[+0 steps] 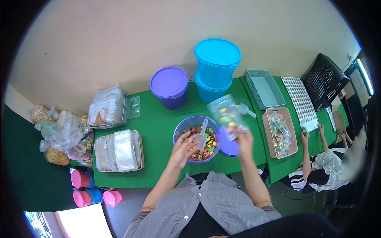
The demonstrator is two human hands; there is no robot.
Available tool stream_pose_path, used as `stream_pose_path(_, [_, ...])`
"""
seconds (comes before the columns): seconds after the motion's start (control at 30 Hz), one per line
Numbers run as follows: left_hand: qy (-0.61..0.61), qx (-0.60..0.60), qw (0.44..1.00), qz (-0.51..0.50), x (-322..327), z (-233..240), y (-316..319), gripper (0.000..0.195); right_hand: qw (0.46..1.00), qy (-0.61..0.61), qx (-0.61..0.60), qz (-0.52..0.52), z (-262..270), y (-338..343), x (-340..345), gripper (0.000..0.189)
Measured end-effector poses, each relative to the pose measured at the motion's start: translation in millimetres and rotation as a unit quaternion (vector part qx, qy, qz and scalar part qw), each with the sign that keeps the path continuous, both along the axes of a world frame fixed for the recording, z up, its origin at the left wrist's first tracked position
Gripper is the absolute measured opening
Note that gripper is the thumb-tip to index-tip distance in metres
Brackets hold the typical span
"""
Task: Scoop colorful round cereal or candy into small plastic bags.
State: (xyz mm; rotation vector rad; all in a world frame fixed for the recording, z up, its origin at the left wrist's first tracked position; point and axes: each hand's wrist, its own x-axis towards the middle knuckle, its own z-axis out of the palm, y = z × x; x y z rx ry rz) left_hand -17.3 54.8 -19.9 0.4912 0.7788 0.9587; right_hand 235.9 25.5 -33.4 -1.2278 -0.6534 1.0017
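Observation:
My right hand [246,143] grips the lower end of a transparent zip pouch [226,114] part-filled with colourful round candies. The pouch is tilted and slightly blurred, held above the right side of a purple-rimmed tub [176,131]. Inside that tub lie many brown, yellow, green and pink candies [208,148]. A translucent plastic scoop [201,141] rests on them, its handle pointing up. Over the tub's left rim, my left hand [180,151] has its fingers apart and holds nothing; whether a fingertip touches the scoop I cannot tell. A purple lid [228,148] lies partly beneath the pouch and right hand.
Lidded purple [169,86] and stacked blue tubs [218,56] stand behind. Left are baskets of pouches [140,148] and bagged snacks [64,139]. Right are a pink basket [293,142] of filled pouches, a grey-green basket [265,89], a sticker sheet [299,101] and another person's hands [304,137].

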Motion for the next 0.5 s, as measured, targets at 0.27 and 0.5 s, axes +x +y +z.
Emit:
stream_pose_path(0.27, [0.18, 0.153, 0.947, 0.218, -102.3, -12.0, 29.2, 0.033, 0.907, -0.052, -0.067, -0.413, -108.2, -27.1, 285.5, 0.04])
stream_pose_path(0.5, [0.646, 0.212, 0.67, 0.298, -233.1, -75.8, 23.9, 0.045, 0.845, 0.093, 0.017, -0.527, -139.3, -60.4, 323.9, 0.042])
